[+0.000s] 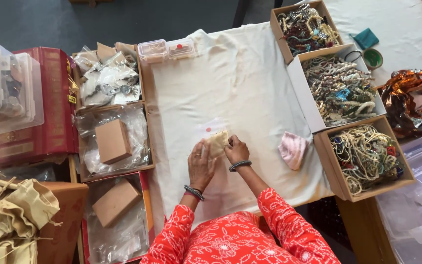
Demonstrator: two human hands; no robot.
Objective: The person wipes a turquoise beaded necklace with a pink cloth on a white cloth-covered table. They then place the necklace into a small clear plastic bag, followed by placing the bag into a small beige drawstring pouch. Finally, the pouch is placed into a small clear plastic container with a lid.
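Pouch (217,143): small, beige, held over the white cloth (240,88) that covers the tabletop, near the cloth's front middle. Left hand (200,165) grips the pouch's left edge, fingers closed on it. Right hand (236,150) pinches its right edge, fingers likewise clenched on the fabric. What the pouch holds cannot be made out. Just behind the pouch lies a clear packet (212,128) with a red dot, contents unclear.

Right of the pouch, a pink knit piece (292,149) lies on the cloth. Beyond it stand three open boxes in a row. The near box (333,166) holds cream and coloured bead strings. The middle box (300,85), white, holds mixed bead strands in grey, cream and blue. The far box (278,29) holds darker beads and gold pieces, its top cut off by the frame edge. Further right lies crumpled copper foil (413,95), partly out of view.

Behind the pouch, at the cloth's far edge, sit two small clear tubs (167,50), contents hard to tell.

Left of the pouch, three trays hold clear plastic bags. The far tray (106,73) has bagged pale items, indistinct. The middle tray (113,142) and near tray (116,203) each carry a closed brown carton on the bags. Further left: red books (50,107), a clear bin (6,93), and tan drawstring bags (10,215), cut off at the corner.
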